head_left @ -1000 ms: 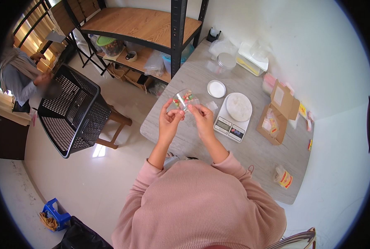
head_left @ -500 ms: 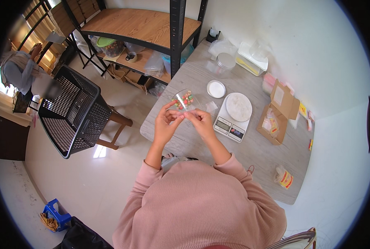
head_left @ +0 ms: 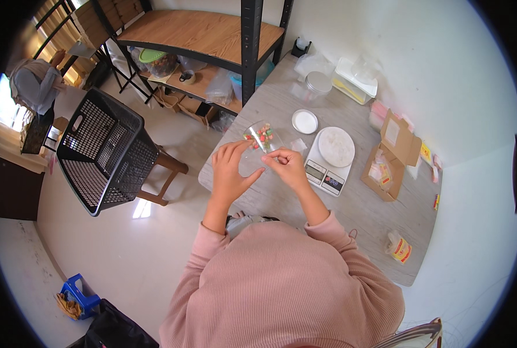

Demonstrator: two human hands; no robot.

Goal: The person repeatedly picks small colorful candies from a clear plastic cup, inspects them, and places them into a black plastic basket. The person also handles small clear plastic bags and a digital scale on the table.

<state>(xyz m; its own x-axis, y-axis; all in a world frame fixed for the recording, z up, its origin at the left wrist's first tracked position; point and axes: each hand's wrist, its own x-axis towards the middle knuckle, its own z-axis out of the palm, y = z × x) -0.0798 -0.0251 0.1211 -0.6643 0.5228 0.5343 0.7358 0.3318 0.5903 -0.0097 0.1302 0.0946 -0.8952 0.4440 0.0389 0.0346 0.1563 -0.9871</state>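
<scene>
A clear plastic bag with several small red, green and pale pieces, like candies, is in front of me near the table's left edge. My right hand pinches its near edge between thumb and fingertips. On the other side, my left hand is open, the thumb spread well away from the fingers, whose tips are at the bag's left side; whether they touch it I cannot tell. Just right of the bag is a small clear plastic piece. A white kitchen scale with a round plate stands beside my right hand.
Behind the scale lie a white round lid and a clear jar. An open cardboard box and a small packet are to the right. A black crate on a brown stool stands left; another person is far left.
My left hand has let go of the bag's near edge, its thumb swinging away from the fingers. The right hand keeps its pinch and has shifted slightly right.
</scene>
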